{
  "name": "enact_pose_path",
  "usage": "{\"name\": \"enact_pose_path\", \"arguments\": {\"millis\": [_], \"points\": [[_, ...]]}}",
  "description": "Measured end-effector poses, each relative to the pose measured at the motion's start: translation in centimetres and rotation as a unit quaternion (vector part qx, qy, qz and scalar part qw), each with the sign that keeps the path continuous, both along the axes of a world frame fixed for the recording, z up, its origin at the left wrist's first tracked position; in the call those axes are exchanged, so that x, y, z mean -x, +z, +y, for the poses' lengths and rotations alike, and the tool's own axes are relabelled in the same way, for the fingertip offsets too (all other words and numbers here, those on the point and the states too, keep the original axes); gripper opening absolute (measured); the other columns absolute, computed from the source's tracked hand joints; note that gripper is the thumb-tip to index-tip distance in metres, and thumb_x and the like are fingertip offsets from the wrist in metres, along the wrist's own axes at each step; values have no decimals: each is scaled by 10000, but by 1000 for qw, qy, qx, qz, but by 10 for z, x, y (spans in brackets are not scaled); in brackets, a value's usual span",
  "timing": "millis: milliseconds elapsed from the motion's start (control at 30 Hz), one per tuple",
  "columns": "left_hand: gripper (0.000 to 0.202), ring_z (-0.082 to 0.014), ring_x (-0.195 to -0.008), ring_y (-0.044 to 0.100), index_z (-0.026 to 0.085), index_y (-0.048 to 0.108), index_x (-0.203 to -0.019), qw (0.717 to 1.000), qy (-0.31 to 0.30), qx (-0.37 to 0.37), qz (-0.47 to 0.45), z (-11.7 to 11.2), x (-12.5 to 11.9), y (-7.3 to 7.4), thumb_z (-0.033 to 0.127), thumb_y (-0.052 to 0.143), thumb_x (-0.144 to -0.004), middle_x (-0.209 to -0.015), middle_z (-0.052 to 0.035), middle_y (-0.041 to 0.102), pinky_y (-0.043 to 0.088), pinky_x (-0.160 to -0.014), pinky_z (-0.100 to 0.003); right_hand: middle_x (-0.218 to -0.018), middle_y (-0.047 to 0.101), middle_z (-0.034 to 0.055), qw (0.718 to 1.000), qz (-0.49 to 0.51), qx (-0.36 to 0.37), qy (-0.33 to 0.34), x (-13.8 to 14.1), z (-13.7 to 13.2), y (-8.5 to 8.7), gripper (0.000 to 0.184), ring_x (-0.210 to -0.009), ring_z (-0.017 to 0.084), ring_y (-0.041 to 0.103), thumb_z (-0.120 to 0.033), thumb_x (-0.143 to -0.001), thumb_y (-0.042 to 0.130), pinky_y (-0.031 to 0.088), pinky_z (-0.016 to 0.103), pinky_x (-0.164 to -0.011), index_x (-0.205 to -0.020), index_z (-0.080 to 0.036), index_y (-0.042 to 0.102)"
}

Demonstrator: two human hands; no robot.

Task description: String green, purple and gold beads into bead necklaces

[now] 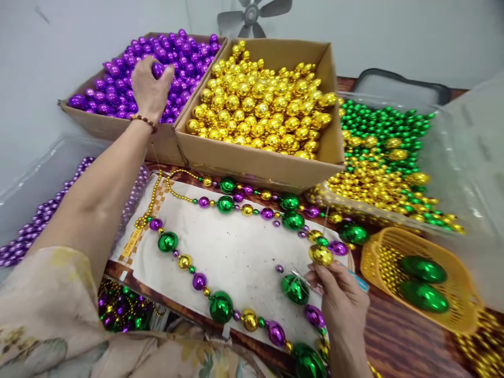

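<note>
My left hand point(149, 89) reaches into the cardboard box of purple beads point(118, 79) at the back left, its fingers pinched on one purple bead point(158, 69). My right hand point(338, 304) rests low at the front right, its fingers pinched on the thin string end of a bead necklace point(220, 307). A gold bead point(321, 255) sits just above those fingertips. The necklace of green, gold and purple beads loops over a white cloth point(232, 247) on the table.
A cardboard box of gold beads point(255, 100) stands beside the purple one. A clear tray of green and gold beads point(386, 152) lies at right. A yellow basket point(417, 283) holds large green beads. Purple bead strands point(35, 226) lie at left. A fan point(252, 16) stands behind.
</note>
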State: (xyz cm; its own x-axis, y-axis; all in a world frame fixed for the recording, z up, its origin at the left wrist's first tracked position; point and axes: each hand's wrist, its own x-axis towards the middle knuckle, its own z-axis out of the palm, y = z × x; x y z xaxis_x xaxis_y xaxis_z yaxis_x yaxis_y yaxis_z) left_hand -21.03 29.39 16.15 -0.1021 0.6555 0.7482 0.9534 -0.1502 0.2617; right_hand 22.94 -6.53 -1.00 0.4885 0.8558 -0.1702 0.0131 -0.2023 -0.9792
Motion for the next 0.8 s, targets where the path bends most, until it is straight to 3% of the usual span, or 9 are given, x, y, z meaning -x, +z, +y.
{"name": "enact_pose_path", "arguments": {"millis": [67, 133, 200, 267, 367, 433, 633, 733, 800], "points": [[400, -136, -945, 537, 95, 602, -1001, 997, -76, -9, -24, -52, -41, 2, 492, 551, -989, -970, -54, 613, 468, -1026, -452, -697, 694, 40, 1000, 2, -8, 10, 1, -3, -1, 290, -568, 150, 603, -418, -742, 811, 492, 279, -550, -811, -158, 705], [362, -182, -977, 545, 147, 614, -1065, 975, -215, 55, 0, -118, -92, -21, 476, 656, -919, -1007, -59, 621, 465, -991, -430, -678, 687, 37, 1000, 14, -22, 17, 3, -5, -1, 283, -559, 151, 600, -421, -755, 793, 478, 273, -534, -803, -159, 699], [348, -247, -958, 549, 189, 638, -949, 917, -349, 191, 44, -182, -144, -64, 515, 707, -852, -920, -82, 622, 471, -899, -422, -652, 676, 29, 999, 22, -35, 25, 6, -5, 1, 269, -543, 146, 590, -417, -762, 777, 466, 266, -522, -787, -163, 692], [309, -298, -985, 546, 200, 635, -875, 865, -402, 295, 58, -228, -187, -115, 502, 696, -849, -905, -127, 630, 465, -816, -401, -618, 665, 21, 998, 25, -41, 34, 8, -6, 5, 254, -524, 141, 575, -412, -772, 759, 458, 262, -518, -772, -167, 689], [255, -318, -1047, 540, 190, 631, -902, 839, -405, 364, 19, -255, -223, -173, 416, 725, -831, -976, -141, 639, 452, -857, -401, -589, 661, 18, 997, 31, -49, 51, 9, -11, 11, 239, -510, 136, 562, -403, -790, 735, 454, 259, -521, -774, -168, 691], [268, -335, -1119, 525, 179, 639, -921, 844, -391, 365, 41, -254, -229, -191, 377, 773, -799, -1023, -141, 640, 420, -957, -445, -593, 664, 18, 996, 39, -51, 59, 9, -17, 13, 229, -518, 132, 561, -392, -797, 729, 455, 253, -525, -778, -167, 692], [368, -362, -1250, 445, 188, 692, -1026, 873, -342, 336, 84, -256, -220, -177, 438, 805, -781, -1231, -162, 606, 296, -1083, -548, -633, 667, 14, 993, 84, -51, 66, 11, -30, 13, 216, -545, 135, 588, -386, -795, 716, 463, 245, -514, -776, -175, 676], [422, -291, -1090, 509, 213, 693, -1136, 885, -321, 332, -60, -268, -220, -159, 480, 765, -817, -1124, -118, 624, 384, -995, -468, -632, 660, 12, 991, 97, -57, 68, 11, -32, 14, 208, -552, 134, 592, -379, -795, 705, 461, 241, -510, -767, -177, 666], [400, -231, -1006, 540, 219, 689, -1152, 862, -335, 315, -214, -276, -223, -148, 446, 759, -831, -1078, -82, 629, 425, -930, -387, -632, 659, 13, 991, 96, -58, 73, 11, -33, 15, 208, -550, 135, 588, -378, -791, 707, 456, 239, -506, -767, -176, 665]]}}
